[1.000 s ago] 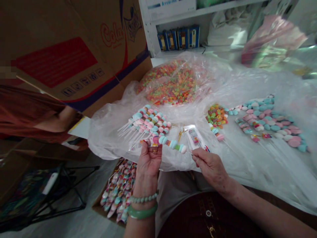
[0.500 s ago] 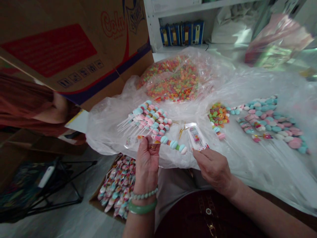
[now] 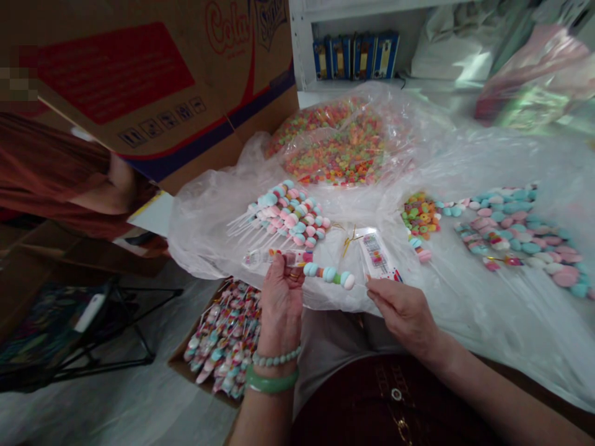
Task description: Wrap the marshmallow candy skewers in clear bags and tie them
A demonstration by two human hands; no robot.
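Candy skewer, one, in two hands.
Skewer point(image 3: 329, 274) of blue and white marshmallows, held level between the hands above the near edge of a plastic sheet point(image 3: 465, 297). Left hand point(image 3: 282, 297): closed on a printed clear wrapper point(image 3: 255, 257) and the skewer's inner end. Right hand point(image 3: 405, 313): thumb and fingers pinched at the opposite, stick end; stick itself faint. Hands apart. Near right fingertips: printed pack point(image 3: 377, 255), gold ties point(image 3: 348, 243) just left of it. Beyond left hand: skewer pile point(image 3: 286, 214), sticks pointing left. Farther right: loose rings point(image 3: 419, 217), marshmallows point(image 3: 530, 223). Behind: bagged rings point(image 3: 334, 158). Below left: carton point(image 3: 178, 360) of wrapped skewers point(image 3: 227, 347).
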